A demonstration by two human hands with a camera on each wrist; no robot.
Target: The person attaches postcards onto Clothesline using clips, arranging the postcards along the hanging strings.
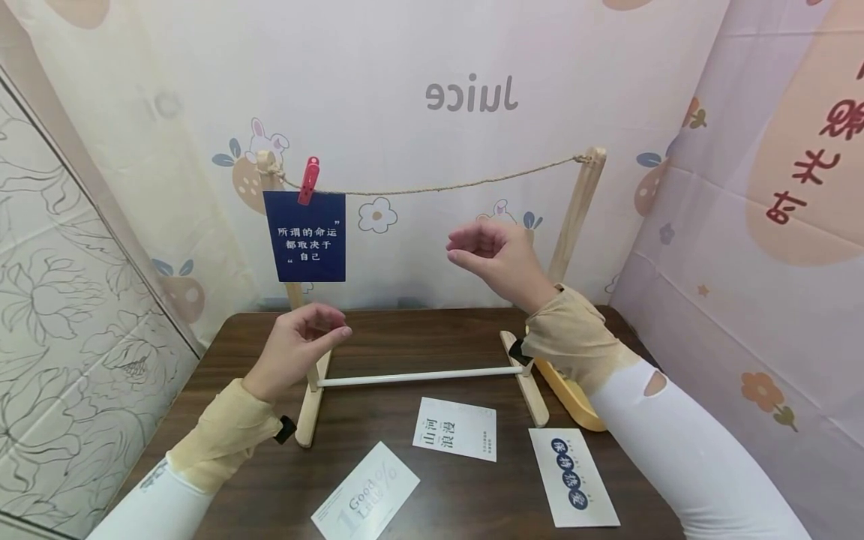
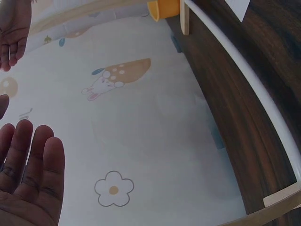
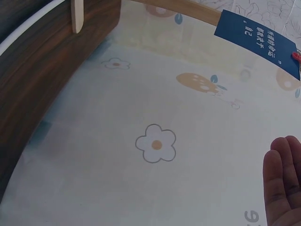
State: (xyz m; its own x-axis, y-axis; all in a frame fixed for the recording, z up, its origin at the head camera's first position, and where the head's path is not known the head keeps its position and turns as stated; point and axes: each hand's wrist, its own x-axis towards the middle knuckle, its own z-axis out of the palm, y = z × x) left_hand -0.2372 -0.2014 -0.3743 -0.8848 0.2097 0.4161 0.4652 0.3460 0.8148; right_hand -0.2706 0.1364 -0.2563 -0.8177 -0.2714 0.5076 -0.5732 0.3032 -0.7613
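A dark blue card (image 1: pixel 307 238) with white writing hangs from a twine line (image 1: pixel 432 191), held by a red clothespin (image 1: pixel 309 180) near the left post. My left hand (image 1: pixel 300 345) is raised in front of the left post, below the blue card, holding nothing. To the right, my right hand (image 1: pixel 499 259) hovers below the line near the right post, also with nothing in it. Both hands have relaxed, slightly bent fingers. On the table lie three white cards: the "Good Luck" card (image 1: pixel 367 491), the middle card (image 1: pixel 455 429) and the right card with blue circles (image 1: pixel 574 478).
The wooden stand's right post (image 1: pixel 577 214) rises behind my right hand. A white rod (image 1: pixel 418 376) joins the stand's two feet just above the brown table (image 1: pixel 405 337). Partly hidden by my right forearm is a yellow container (image 1: pixel 574 397). Printed curtains (image 1: pixel 418 45) hang behind.
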